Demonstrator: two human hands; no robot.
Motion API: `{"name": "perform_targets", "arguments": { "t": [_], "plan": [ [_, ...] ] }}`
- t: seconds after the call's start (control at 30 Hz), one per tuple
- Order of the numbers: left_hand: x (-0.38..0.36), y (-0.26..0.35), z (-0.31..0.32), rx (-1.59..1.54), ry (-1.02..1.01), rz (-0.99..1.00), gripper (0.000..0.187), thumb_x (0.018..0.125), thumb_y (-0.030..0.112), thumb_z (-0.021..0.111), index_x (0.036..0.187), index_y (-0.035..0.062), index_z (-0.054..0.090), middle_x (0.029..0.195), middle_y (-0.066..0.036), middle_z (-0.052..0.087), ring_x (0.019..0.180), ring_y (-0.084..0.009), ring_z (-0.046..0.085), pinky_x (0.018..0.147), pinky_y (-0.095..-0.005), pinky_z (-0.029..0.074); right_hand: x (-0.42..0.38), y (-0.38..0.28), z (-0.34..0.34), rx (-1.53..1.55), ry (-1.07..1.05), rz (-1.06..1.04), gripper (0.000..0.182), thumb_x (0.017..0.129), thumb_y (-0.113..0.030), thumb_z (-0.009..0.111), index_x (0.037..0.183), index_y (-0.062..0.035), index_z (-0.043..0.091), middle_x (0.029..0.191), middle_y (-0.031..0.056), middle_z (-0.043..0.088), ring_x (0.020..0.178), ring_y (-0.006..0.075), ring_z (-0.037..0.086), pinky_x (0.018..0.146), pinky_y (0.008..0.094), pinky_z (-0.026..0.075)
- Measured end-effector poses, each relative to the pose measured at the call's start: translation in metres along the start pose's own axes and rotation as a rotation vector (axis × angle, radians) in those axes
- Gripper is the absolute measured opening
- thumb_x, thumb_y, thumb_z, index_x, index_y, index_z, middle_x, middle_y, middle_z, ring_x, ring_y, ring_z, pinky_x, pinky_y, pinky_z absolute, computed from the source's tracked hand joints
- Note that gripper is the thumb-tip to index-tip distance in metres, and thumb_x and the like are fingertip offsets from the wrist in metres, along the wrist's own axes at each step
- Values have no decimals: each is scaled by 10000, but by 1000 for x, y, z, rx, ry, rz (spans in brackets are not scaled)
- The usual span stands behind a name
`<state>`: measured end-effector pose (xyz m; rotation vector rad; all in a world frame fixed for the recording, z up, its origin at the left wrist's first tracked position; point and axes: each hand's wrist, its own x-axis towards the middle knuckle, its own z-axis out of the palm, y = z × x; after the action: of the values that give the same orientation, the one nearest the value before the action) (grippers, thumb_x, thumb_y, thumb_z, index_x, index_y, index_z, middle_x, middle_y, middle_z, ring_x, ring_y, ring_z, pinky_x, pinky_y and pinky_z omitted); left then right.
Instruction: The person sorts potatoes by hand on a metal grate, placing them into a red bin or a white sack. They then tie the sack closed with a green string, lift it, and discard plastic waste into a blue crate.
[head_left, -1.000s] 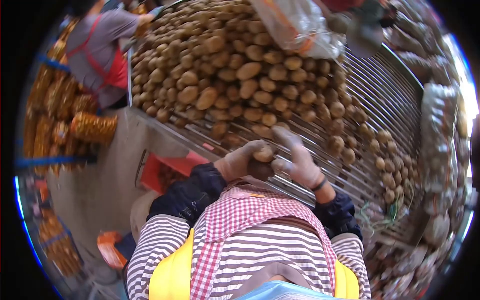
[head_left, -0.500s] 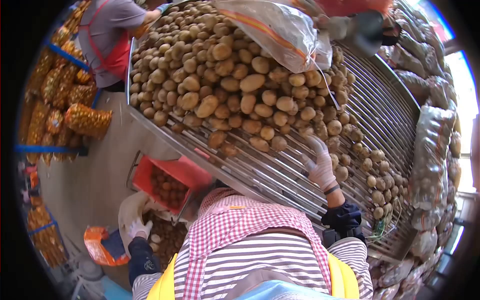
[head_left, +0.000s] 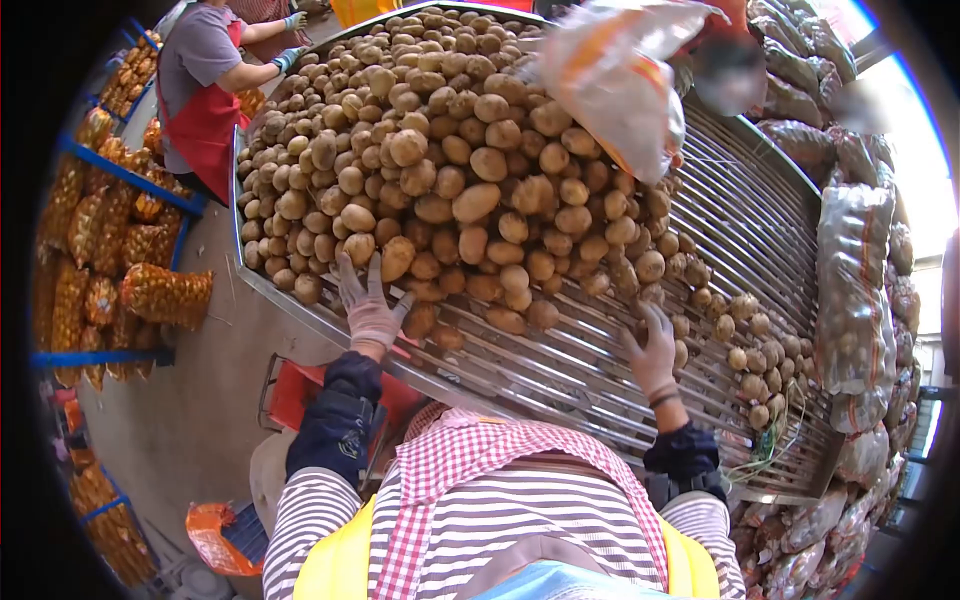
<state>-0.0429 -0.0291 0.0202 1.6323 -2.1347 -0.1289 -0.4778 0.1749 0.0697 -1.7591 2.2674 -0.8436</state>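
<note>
A big heap of brown potatoes (head_left: 474, 203) covers much of a slatted metal table (head_left: 560, 370). My left hand (head_left: 372, 312), in a pale glove, lies with fingers spread at the near edge of the heap, fingertips right at the potatoes. Farther right, my right hand (head_left: 652, 355), also gloved, reaches up over the slats with its fingers apart, beside a few potatoes at the heap's lower right. Neither hand is closed around anything. A smaller cluster of potatoes (head_left: 765, 370) lies on the slats to the right of that hand.
A white plastic sack (head_left: 615, 85) with orange stripes hangs over the far side. A person in a red apron (head_left: 205, 125) works at the far left. Filled sacks (head_left: 855, 290) are stacked along the right. A red crate (head_left: 293, 392) stands below the near edge, partly behind my left arm.
My left hand has come up from the potatoes below the table to the heap's near edge. My right hand stays in nearly the same place. The plastic sack has shifted and tilted at the back.
</note>
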Motion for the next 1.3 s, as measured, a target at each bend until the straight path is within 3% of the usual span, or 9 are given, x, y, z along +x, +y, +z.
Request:
{"name": "perform_targets", "arguments": {
  "t": [0.2, 0.37, 0.57, 0.87, 0.93, 1.03, 1.13, 1.2, 1.3],
  "plan": [
    [21, 6, -3, 4, 52, -90, 937, 764, 429, 836, 1555, 223, 378, 1654, -208, 178, 1504, -464, 190, 1202, -590, 188, 31, -40, 3, -134, 27, -58, 662, 736, -260, 846, 1342, -137, 609, 1421, 178, 544, 1286, 402, 491, 1093, 501, 371],
    [70, 8, -10, -35, 108, -27, 789, 799, 534, 771, 1474, 210, 523, 1610, -178, 303, 1466, -450, 259, 1185, -579, 205, 120, -114, 47, -21, 21, -402, 616, 715, -299, 852, 1292, -192, 665, 1497, 148, 483, 1342, 369, 444, 1124, 468, 337],
    [60, 8, -15, -22, 34, 42, 734, 745, 455, 808, 1387, 153, 619, 1574, -249, 312, 1415, -486, 307, 1179, -554, 268, 191, -173, 113, -123, -78, -674, 634, 728, -391, 799, 1339, -394, 629, 1582, 106, 372, 1426, 366, 325, 1172, 565, 240],
    [138, -14, -1, -64, 126, 96, 957, 700, 492, 842, 1495, 96, 485, 1530, -245, 420, 1361, -514, 407, 1141, -648, 276, 270, -217, 154, -337, -284, -659, 937, 610, -569, 849, 1460, -445, 476, 1616, 75, 300, 1460, 381, 288, 1107, 802, 49],
    [174, -2, 2, -242, 152, 115, 1079, 655, 530, 861, 1555, 153, 403, 1566, -237, 366, 1406, -510, 351, 1122, -665, 287, 289, -222, 158, -374, -256, -701, 960, 571, -632, 843, 1444, -439, 491, 1605, 76, 318, 1455, 378, 304, 1128, 778, 45],
    [215, 19, -8, 37, 71, 90, 1150, 591, 554, 885, 1580, 335, 342, 1602, -242, 261, 1463, -508, 241, 1131, -679, 272, 322, -229, 171, -300, -205, -769, 882, 570, -637, 837, 1380, -426, 559, 1565, 91, 370, 1463, 367, 300, 1133, 768, 57],
    [267, -5, 4, 206, 106, 59, 995, 699, 465, 830, 1568, 323, 366, 1544, -217, 378, 1413, -427, 372, 1071, -640, 351, 374, -256, 185, -339, -66, -781, 812, 636, -589, 832, 1384, -425, 563, 1572, 113, 358, 1467, 372, 285, 1151, 743, 74],
    [311, -45, 39, 620, 268, 138, 930, 741, 526, 787, 1560, 349, 385, 1529, -86, 456, 1349, -339, 477, 1076, -591, 382, 407, -272, 204, -366, -112, -740, 748, 717, -571, 794, 1411, -449, 543, 1611, 105, 310, 1504, 361, 236, 1145, 742, 143],
    [345, -35, 11, 149, 61, -81, 1004, 719, 655, 768, 1574, 336, 350, 1533, -52, 467, 1353, -318, 493, 1104, -568, 376, 457, -291, 216, -501, -93, -686, 709, 788, -577, 748, 1444, -465, 501, 1626, 59, 322, 1501, 357, 269, 1132, 750, 180]
  ]
}}
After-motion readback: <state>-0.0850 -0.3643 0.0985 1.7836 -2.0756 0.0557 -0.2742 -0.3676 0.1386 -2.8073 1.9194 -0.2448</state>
